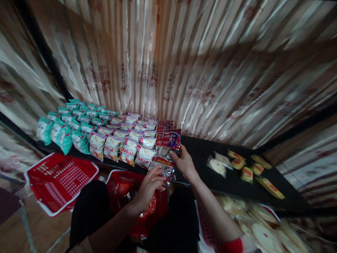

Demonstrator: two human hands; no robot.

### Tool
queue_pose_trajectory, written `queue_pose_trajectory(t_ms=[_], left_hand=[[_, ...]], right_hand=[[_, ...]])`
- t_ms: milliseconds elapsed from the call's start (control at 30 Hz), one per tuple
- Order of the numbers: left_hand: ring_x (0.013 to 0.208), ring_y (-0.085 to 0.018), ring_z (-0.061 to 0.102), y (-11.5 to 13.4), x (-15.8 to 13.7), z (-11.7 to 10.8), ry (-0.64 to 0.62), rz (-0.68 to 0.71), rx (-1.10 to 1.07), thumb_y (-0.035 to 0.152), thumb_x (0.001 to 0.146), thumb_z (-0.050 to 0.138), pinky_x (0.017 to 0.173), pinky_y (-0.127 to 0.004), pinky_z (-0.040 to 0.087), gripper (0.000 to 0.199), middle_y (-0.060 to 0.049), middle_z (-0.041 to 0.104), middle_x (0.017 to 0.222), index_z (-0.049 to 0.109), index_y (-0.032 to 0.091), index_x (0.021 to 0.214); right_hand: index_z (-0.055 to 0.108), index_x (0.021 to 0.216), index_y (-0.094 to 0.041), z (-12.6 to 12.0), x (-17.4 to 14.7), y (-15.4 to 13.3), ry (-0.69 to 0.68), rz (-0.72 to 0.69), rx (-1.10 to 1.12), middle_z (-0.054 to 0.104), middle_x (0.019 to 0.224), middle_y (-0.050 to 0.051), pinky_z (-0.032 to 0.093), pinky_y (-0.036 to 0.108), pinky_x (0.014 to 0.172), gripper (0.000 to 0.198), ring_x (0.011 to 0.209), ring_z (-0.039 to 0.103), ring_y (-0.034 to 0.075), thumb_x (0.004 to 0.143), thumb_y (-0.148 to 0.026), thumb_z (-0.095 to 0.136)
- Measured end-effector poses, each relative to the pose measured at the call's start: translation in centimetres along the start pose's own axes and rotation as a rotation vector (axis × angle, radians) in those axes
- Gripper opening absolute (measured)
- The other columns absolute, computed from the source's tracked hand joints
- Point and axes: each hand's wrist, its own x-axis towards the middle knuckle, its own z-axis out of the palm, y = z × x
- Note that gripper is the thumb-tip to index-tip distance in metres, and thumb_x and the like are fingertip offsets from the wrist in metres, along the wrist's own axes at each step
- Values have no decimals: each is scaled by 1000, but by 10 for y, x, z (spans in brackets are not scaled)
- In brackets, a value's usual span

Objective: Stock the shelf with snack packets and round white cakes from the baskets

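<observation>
My right hand is closed at the right side of a red and silver snack packet, thumb on top, at the shelf's front edge. My left hand reaches up from below with its fingers apart, close to the packet's lower silver end; whether they touch is unclear. Behind lie more dark red packets with printed pictures. To their left stand rows of white snack bags with striped tops. Under my left hand, between my knees, a red basket holds more red packets.
Teal snack bags fill the left end of the black shelf. Clear-wrapped round pieces and small yellow packets lie to the right. An empty-looking red basket sits at left, wrapped round goods below right. A curtain hangs behind.
</observation>
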Motion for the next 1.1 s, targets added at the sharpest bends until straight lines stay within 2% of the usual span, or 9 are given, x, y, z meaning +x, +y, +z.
queue_pose_trajectory(t_ms=[267, 533, 600, 800, 1000, 1100], left_hand=[[104, -27, 56, 4, 11, 1, 58, -28, -7, 29, 61, 61, 71, -29, 47, 62, -16, 49, 129, 51, 16, 120], [106, -25, 54, 2, 17, 2, 82, -25, -3, 29, 62, 60, 70, -27, 48, 59, -13, 49, 130, 53, 16, 119], [106, -25, 54, 2, 18, 2, 88, -22, -2, 28, 61, 60, 69, -27, 48, 58, -13, 50, 128, 53, 16, 118], [98, -23, 56, -1, 21, -1, 93, 8, 22, 28, 61, 58, 68, -27, 47, 59, -14, 54, 119, 53, 13, 117], [92, -21, 56, -6, 26, -3, 110, 11, 52, 27, 57, 58, 65, -27, 45, 59, -12, 55, 109, 54, 14, 115], [88, -19, 56, -9, 28, -3, 101, 13, 62, 26, 59, 57, 64, -26, 45, 58, -10, 55, 105, 53, 14, 116]], right_hand=[[30, 139, -18, 4, 8, -9, -46, -30, -166, 70, 98, 7, 49, 35, 79, 72, 86, 65, 21, 75, -35, 59], [24, 143, -18, 8, 19, -6, -61, -97, -265, 68, 105, 9, 49, 37, 81, 75, 91, 65, 23, 77, -36, 56], [27, 142, -17, 10, 16, -6, -32, -158, -324, 64, 113, 12, 48, 38, 85, 72, 99, 62, 25, 78, -35, 55], [54, 124, -17, 14, 5, 0, 73, -334, -583, 51, 126, 15, 43, 45, 94, 45, 115, 47, 29, 83, -36, 48], [56, 120, -14, 17, 6, 1, 114, -500, -710, 37, 142, 13, 33, 50, 102, 40, 135, 21, 31, 85, -30, 45], [57, 120, -11, 20, 8, -6, 67, -565, -769, 39, 142, 15, 30, 48, 104, 39, 138, 16, 30, 86, -26, 43]])
